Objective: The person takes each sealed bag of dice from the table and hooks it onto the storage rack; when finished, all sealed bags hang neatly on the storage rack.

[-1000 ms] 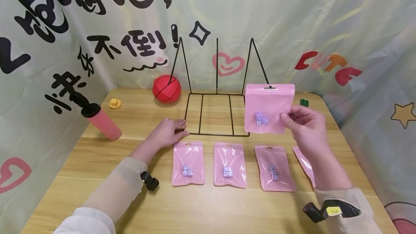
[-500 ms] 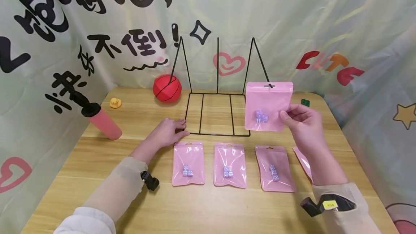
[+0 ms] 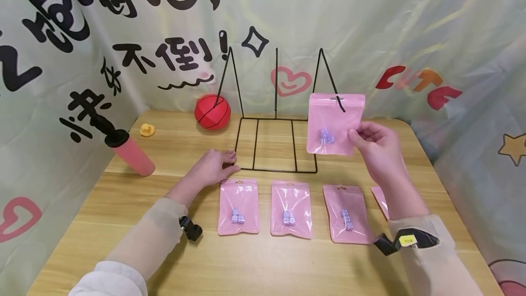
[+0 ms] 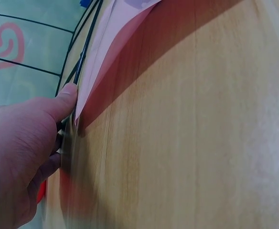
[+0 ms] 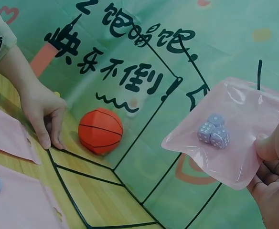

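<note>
Resting flat on the table (image 3: 123,223), left hand (image 3: 213,168) presses relaxed fingers on the wire rack (image 3: 267,143) base corner, likely steadying it. At 2 o'clock, right hand (image 3: 376,150) pinches pink dice pouch (image 3: 334,122), hang-hole at the rack's right hook. Backdrop reads "CUTE" (image 3: 415,87).
</note>
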Demonstrator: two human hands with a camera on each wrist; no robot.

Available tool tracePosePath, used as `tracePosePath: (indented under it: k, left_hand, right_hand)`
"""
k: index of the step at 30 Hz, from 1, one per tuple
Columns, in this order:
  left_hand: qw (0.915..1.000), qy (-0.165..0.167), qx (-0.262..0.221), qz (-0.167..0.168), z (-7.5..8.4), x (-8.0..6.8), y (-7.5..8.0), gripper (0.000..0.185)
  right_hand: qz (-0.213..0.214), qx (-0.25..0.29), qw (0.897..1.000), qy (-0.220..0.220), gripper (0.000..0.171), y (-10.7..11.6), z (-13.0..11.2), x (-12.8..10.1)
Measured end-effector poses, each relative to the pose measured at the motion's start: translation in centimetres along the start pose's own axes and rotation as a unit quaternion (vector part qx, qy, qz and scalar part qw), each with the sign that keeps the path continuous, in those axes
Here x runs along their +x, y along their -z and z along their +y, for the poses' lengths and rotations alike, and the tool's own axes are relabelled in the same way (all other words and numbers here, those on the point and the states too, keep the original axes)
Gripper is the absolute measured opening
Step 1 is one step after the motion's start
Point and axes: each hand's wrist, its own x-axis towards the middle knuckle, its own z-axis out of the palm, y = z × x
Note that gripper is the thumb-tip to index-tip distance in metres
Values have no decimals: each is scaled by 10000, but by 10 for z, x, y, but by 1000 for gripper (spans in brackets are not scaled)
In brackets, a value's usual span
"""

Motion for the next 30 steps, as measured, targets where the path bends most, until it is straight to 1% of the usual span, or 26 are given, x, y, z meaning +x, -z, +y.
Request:
tracePosePath:
  k: [2, 4, 6, 8, 12, 16, 20, 23, 27, 30]
  left_hand:
    - [10000, -11, -1, 5, 1, 0, 0, 51]
    - [10000, -17, -3, 7, 1, 0, 1, 50]
    - [10000, -11, 4, -3, 1, 0, 0, 51]
    - [10000, -12, 45, -11, 0, 0, -1, 51]
    - [9999, -14, 106, 12, -1, 0, -3, 52]
    - [9999, -7, 108, 63, -2, -1, -4, 52]
    - [9999, 22, 92, 80, -2, -1, -4, 52]
    - [9999, 24, 98, 91, -2, -1, -4, 52]
    - [9999, 18, 102, 83, -2, -1, -4, 52]
    - [9999, -8, 126, 62, -3, 0, -5, 51]
  right_hand:
    - [29, -128, 9999, 7, 13, -3, -1, 6]
    - [61, -119, 9999, 5, 16, -5, -2, 12]
    - [69, -16, 10000, 8, 17, -8, -2, 19]
    - [58, 230, 9997, -15, 17, -10, -1, 26]
    - [69, 349, 9993, -121, 15, -13, 0, 39]
    - [160, 178, 9996, -169, 11, -16, -1, 52]
    - [232, -264, 9992, -198, 12, -19, -3, 65]
    - [272, -362, 9985, -306, 15, -21, -3, 73]
    - [341, -323, 9976, -504, 16, -23, -3, 82]
    - [379, -385, 9972, -518, 15, -24, -2, 87]
